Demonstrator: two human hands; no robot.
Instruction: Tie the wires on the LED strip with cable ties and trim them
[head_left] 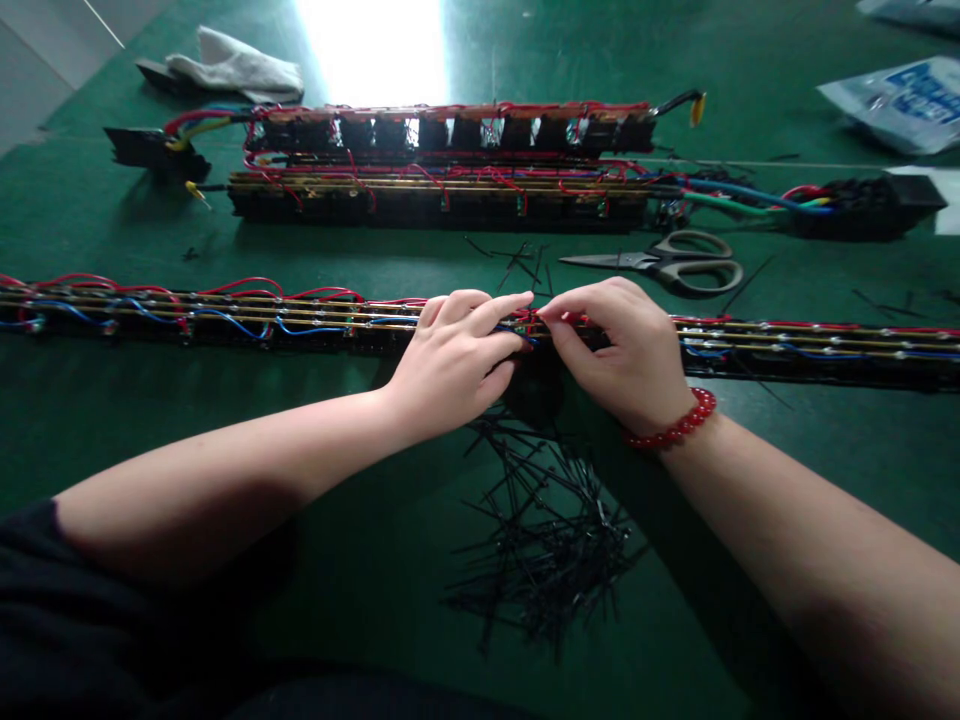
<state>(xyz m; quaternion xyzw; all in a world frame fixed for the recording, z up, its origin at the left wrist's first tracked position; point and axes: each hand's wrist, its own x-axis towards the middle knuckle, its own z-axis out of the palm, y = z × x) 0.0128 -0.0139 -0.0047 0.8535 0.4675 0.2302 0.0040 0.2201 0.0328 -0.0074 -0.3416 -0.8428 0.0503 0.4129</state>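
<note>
A long black strip (750, 350) runs across the table, with brass rods and red and blue wires along its top. My left hand (461, 350) lies over its middle, fingers spread and fingertips touching the wiring. Just to the right, my right hand (622, 345) is closed in a pinch above the same strip. Whatever is between those fingertips is too small to make out. On the near side of the strip, below both hands, lies a loose pile of black cable ties (555, 540).
Scissors (667, 262) lie beyond my right hand, near scattered black tie pieces (525, 265). Farther back are two shorter wired assemblies (442, 195) with connectors. A whitish glove or cloth (236, 65) is at the back left, and a plastic packet (904, 105) at the back right.
</note>
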